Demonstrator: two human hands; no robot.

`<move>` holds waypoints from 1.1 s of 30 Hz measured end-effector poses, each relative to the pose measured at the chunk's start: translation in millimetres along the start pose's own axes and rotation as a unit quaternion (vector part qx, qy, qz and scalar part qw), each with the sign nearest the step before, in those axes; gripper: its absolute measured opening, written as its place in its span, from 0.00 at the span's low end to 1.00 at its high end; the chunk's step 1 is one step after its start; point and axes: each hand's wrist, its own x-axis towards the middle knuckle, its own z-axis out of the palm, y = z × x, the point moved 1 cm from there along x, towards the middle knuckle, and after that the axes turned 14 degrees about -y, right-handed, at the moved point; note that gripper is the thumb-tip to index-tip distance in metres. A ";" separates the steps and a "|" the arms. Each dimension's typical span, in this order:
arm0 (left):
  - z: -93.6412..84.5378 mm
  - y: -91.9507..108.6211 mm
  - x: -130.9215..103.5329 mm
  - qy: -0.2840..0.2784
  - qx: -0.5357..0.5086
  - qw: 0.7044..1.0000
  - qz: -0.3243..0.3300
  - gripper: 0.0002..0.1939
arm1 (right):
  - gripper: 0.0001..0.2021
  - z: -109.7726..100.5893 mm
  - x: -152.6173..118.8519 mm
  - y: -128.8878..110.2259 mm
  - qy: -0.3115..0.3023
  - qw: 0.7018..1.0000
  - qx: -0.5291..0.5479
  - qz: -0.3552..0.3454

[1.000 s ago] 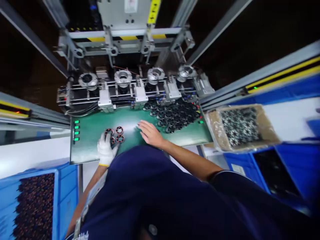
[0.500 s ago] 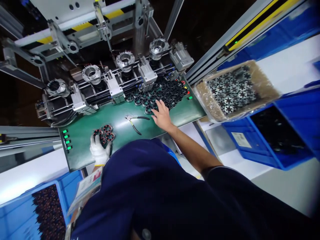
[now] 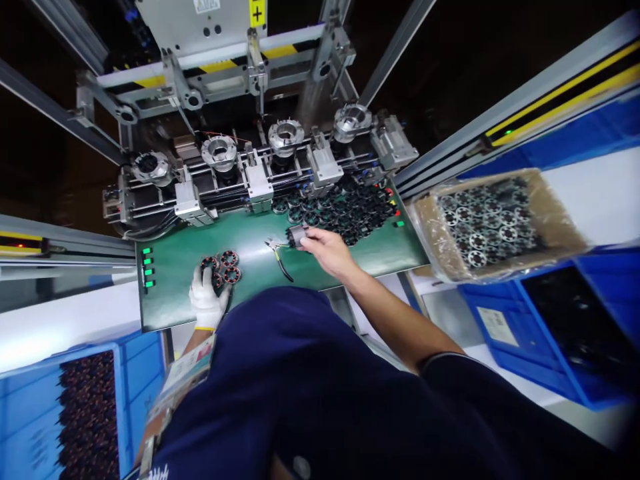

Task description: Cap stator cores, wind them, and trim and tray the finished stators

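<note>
A metal machine (image 3: pixel 259 181) with four ring-shaped fixtures runs along the far edge of the green worktop (image 3: pixel 173 280). Left of the worktop, a blue bin (image 3: pixel 133 393) holds a dense bed of dark parts flecked with copper-red (image 3: pixel 90 413). On the worktop's left half, the white-gloved left hand (image 3: pixel 205 300) curls its fingers against copper-wound rings (image 3: pixel 232 275), seemingly to steady the bunch; whether it grips one cannot be told. Near the worktop's middle lie pliers (image 3: pixel 278 255), probably kept there for easy reach. Just beside them, the bare right hand (image 3: pixel 327 250) pinches a grey-sided part (image 3: pixel 299 235) between thumb and fingers, perhaps by its smooth wall to spare the dark end. Dark assemblies (image 3: pixel 357 213) crowd the worktop's far right. Beyond the worktop's right edge, a plastic-lined carton (image 3: pixel 557 223) holds toothed metal rings (image 3: pixel 475 223); a blue crate (image 3: pixel 543 333) near it contains black items (image 3: pixel 575 310) too dim to identify.
</note>
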 end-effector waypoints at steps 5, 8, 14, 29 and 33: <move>1.7 0.0 1.1 -0.002 -0.006 1.000 0.006 0.40 | 0.29 24.7 14.5 -27.0 -0.085 0.987 0.136 0.007; 5.4 -1.5 0.1 0.001 -0.010 1.000 0.007 0.38 | 0.28 30.5 20.8 -39.1 -0.126 0.980 0.152 0.005; 9.2 -0.3 -3.2 0.016 -0.011 1.000 0.019 0.36 | 0.21 15.9 83.9 -82.1 -0.181 0.978 0.081 -0.061; 17.2 -2.6 -4.0 0.031 -0.010 0.999 0.027 0.34 | 0.13 21.0 286.0 -128.8 -0.182 0.831 -0.482 -0.209; 19.8 -4.8 -3.3 0.032 -0.009 0.999 0.030 0.34 | 0.13 18.7 291.9 -128.9 -0.196 0.798 -0.537 -0.189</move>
